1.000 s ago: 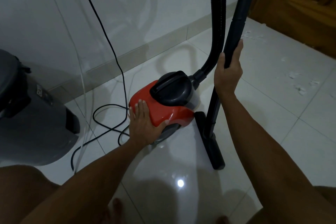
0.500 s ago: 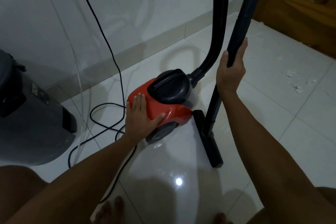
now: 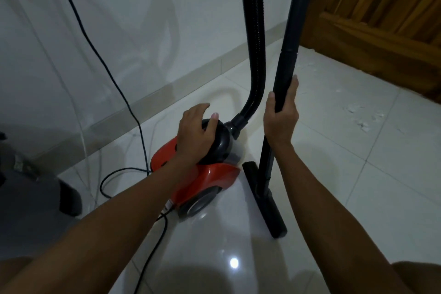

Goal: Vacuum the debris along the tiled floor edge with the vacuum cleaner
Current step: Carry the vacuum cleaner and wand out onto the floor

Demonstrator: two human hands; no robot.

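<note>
At the far left edge a grey bin [image 3: 28, 188] is seen on the white tiled floor [image 3: 358, 198], with a small label on it too blurred to be read. A black cord [image 3: 100, 59] is run down the white wall [image 3: 143, 19] and looped on the tiles just left of the vacuum [image 3: 214, 174]. The vacuum, a red canister with a black top, is set near the middle of the floor, close to the baseboard [image 3: 167, 93]; its long axis is laid from near left to far right, with the hose end pointed far right and a wheel turned to the near side. No brand or writing can be read on it. The left hand [image 3: 194, 131] is laid on the black top, fingers spread and curved over it, the thumb on its far side. The ribbed hose [image 3: 256, 31] is led up from the canister out of view. The right hand [image 3: 281, 117] is wrapped round the black tube [image 3: 290, 50], which is held almost upright, leaning slightly right at the top. The floor head [image 3: 265, 200] is rested flat on the tiles just right of the canister, its length run from far to near. White debris [image 3: 362, 119] is scattered at the far right, near the wooden door [image 3: 381, 19].
</note>
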